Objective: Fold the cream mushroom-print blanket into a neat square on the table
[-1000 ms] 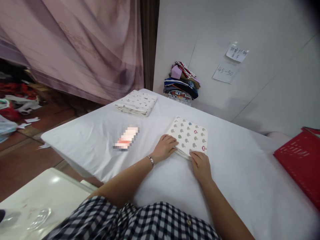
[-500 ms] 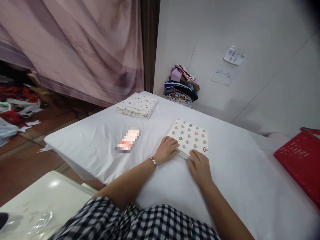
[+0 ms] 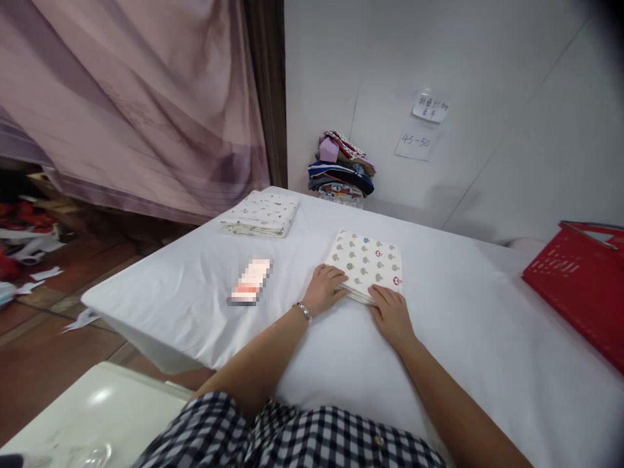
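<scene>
A folded white cloth (image 3: 364,259) printed with grey, red, green and blue mushrooms lies on the white-covered table (image 3: 468,325) in front of me. My left hand (image 3: 327,289) grips its near left corner, fingers on top and thumb along the front edge. At the near right corner, my right hand (image 3: 391,312) holds the same edge, its fingers over the top layer. The undersides of both hands are hidden. Farther back on the left rests a second folded cloth (image 3: 263,213), white with small dark figures. Between it and my left arm is a phone-shaped object (image 3: 251,281), blurred out.
A stack of folded clothes (image 3: 341,166) stands against the wall behind the table. On the right is a red basket (image 3: 575,286). A pale stool-like surface (image 3: 97,409) is at lower left, and a pink curtain (image 3: 146,97) hangs at the back left.
The view has shifted slightly, bringing more of the red basket into sight. Both hands stay at the near edge of the mushroom-print cloth, which looks unchanged.
</scene>
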A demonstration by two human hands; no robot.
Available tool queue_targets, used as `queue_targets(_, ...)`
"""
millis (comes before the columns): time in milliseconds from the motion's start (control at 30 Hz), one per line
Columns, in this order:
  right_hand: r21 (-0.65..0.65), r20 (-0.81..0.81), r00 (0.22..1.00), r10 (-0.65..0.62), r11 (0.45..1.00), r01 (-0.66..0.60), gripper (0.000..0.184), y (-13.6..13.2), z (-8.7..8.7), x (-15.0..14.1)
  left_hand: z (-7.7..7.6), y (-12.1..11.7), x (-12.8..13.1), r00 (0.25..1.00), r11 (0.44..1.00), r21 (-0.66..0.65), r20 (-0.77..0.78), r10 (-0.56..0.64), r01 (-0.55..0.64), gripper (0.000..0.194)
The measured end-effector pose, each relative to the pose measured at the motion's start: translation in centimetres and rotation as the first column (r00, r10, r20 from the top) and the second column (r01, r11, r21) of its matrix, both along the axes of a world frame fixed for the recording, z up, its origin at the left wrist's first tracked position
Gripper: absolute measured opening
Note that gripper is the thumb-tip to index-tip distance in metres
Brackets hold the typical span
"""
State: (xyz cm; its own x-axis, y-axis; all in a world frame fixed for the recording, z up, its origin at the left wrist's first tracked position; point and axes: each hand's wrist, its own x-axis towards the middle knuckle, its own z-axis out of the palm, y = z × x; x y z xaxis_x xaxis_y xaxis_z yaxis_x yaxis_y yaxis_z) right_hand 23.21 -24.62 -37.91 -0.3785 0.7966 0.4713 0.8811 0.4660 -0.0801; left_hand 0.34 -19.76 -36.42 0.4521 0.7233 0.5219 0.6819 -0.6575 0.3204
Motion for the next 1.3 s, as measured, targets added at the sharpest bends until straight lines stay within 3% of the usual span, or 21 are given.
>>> queue_targets(133, -0.001, 0.009, 1.000, -0.015, 1.000, 0.015, 0.037, 0.0, -0.2, 0.0, -0.1, -0.5, -0.2, 0.998, 1.000, 0.023, -0.058, 0.006, -0.004, 0.049)
queue_targets(333, -0.071, 0.024, 0.997, -0.069, 0.995, 0.071, 0.037, -0.2, 0.8, -0.8, -0.4, -0.1, -0.2, 0.995, 0.999, 0.026, -0.087, 0.045, -0.043, 0.031)
queue_targets(500, -0.094, 0.058, 0.993, -0.102, 0.990, 0.107, 0.047, 0.0, 1.9, -2.8, -0.4, 0.0, -0.2, 0.998, 0.999, 0.036, -0.060, 0.035, -0.033, 0.028)
queue_targets(667, -0.169, 0.119, 0.990, -0.074, 0.981, 0.094, 0.054, 0.1, 1.1, -4.2, -0.6, -0.1, -0.3, 0.997, 0.997, 0.053, -0.058, 0.052, -0.049, 0.029)
queue_targets(900, -0.182, 0.112, 0.992, -0.048, 0.981, 0.069, 0.052, -0.7, 0.7, -3.5, -0.7, -0.1, -0.3, 0.999, 0.996, 0.073, -0.023, 0.049, -0.047, 0.028)
queue_targets(1133, -0.149, 0.043, 0.991, -0.127, 0.980, 0.132, 0.050, -0.2, 2.2, -4.1, -0.3, -0.1, -0.5, 0.986, 0.995, 0.052, 0.148, 0.078, -0.086, 0.024)
queue_targets(1300, -0.203, 0.105, 0.987, -0.121, 0.969, 0.140, 0.052, 0.5, 1.6, -4.1, 0.0, 0.2, -0.7, 0.951, 0.994, -0.033, 0.287, 0.113, -0.108, 0.020)
